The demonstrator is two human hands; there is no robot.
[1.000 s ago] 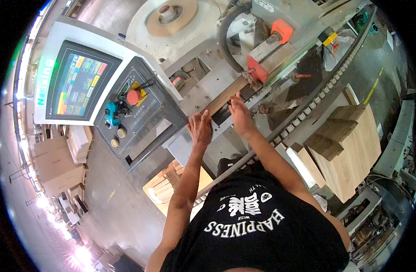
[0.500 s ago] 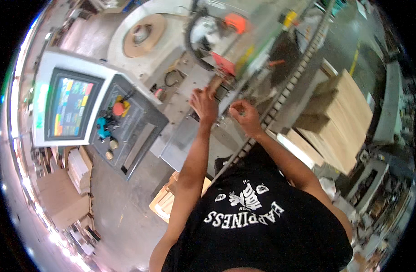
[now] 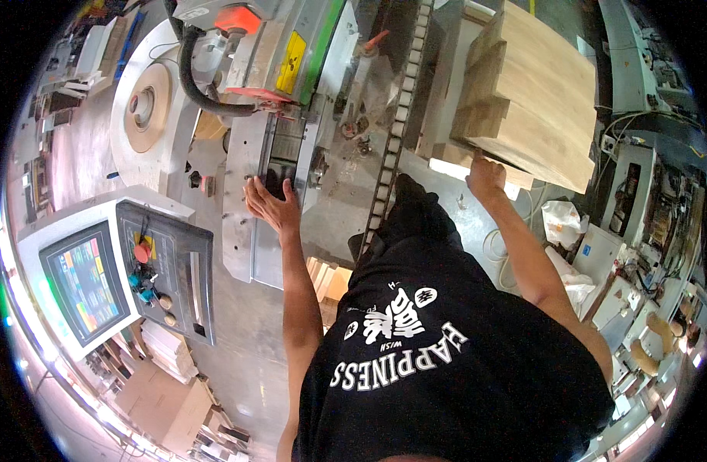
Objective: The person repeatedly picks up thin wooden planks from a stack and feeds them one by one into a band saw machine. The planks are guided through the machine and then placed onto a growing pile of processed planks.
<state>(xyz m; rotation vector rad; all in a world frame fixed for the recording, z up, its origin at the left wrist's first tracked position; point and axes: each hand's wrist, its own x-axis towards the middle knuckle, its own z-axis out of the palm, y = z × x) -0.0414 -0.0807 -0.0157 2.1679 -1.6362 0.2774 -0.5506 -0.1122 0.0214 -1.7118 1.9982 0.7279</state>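
My left hand (image 3: 275,206) rests palm down with fingers spread on the grey metal bed of a machine (image 3: 242,231), just in front of a dark slot. Nothing is in its grasp. Farther right, my right hand (image 3: 486,177) is closed at the near left corner of a stack of pale wooden boards (image 3: 542,115). Its fingers are curled by the lower boards. Whether they grip a board is hidden.
A control panel with a touchscreen (image 3: 86,283) and a red button (image 3: 143,250) stands left. Beyond it sits a roll of edge tape (image 3: 147,106). A chain conveyor (image 3: 397,123) runs between machine and stack. A black hose (image 3: 190,73) curves over the machine.
My view has turned to the right. My right hand has gone from beside the left hand at the machine to the board stack. My left hand stays at the machine, its fingers now spread.
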